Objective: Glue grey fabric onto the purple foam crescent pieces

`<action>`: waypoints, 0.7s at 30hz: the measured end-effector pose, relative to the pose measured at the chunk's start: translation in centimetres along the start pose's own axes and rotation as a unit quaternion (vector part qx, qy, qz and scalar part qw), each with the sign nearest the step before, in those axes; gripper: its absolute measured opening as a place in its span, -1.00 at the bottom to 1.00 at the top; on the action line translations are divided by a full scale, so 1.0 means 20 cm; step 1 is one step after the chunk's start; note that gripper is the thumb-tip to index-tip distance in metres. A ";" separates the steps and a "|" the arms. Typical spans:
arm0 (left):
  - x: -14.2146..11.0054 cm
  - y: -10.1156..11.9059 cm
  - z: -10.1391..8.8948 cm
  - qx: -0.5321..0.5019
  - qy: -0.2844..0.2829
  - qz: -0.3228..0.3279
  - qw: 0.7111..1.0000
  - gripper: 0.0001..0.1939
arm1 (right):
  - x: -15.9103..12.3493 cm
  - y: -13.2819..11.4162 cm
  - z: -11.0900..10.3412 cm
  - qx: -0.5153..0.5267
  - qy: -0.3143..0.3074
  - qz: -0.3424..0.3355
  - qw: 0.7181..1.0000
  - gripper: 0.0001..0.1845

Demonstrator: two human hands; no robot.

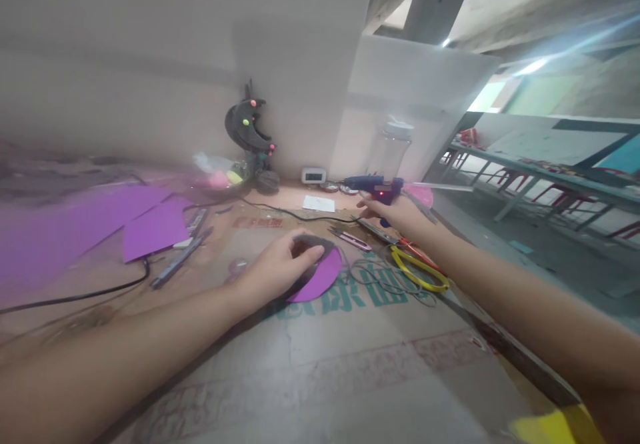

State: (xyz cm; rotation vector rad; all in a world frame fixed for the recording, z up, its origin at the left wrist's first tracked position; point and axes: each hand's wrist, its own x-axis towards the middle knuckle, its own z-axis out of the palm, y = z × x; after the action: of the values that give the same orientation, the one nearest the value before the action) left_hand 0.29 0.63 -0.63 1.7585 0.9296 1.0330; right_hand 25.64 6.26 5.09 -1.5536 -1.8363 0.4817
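My left hand (280,264) is closed with its fingers curled round a dark piece. Joined to or lying against that piece is a purple rounded sheet (320,281), low over the cardboard; the fingers hide part of both. My right hand (383,211) reaches to the back right and grips the handle of a blue glue gun (367,183). A red light glows on the gun's body, its nozzle points left, and a clear glue stick (445,187) juts from the rear.
Scissors with yellow handles (420,274), a pink utility knife (353,239) and loose cord lie between my arms. Purple sheets (155,227) and a pen (180,261) are at left. Behind stand a dark crescent ornament (247,127), a small digital clock (313,176) and a clear bottle (393,147).
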 end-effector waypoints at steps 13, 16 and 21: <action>0.00 0.03 0.00 0.038 0.039 -0.021 0.998 -0.77 | -0.47 0.02 0.04 -0.008 0.022 -0.106 0.994 -0.81; -0.01 0.03 0.00 0.038 0.036 -0.020 0.998 -0.76 | -0.48 0.01 0.05 -0.002 0.000 -0.100 0.995 -0.81; -0.01 0.04 0.00 0.045 0.035 -0.027 0.998 -0.77 | -0.48 0.03 0.06 -0.007 0.004 -0.100 0.995 -0.75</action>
State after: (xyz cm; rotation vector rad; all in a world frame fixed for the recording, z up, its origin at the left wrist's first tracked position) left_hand 0.32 0.21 0.01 1.7691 1.0769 1.0376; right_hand 25.92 -2.65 1.41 -1.3594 -1.9677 0.3705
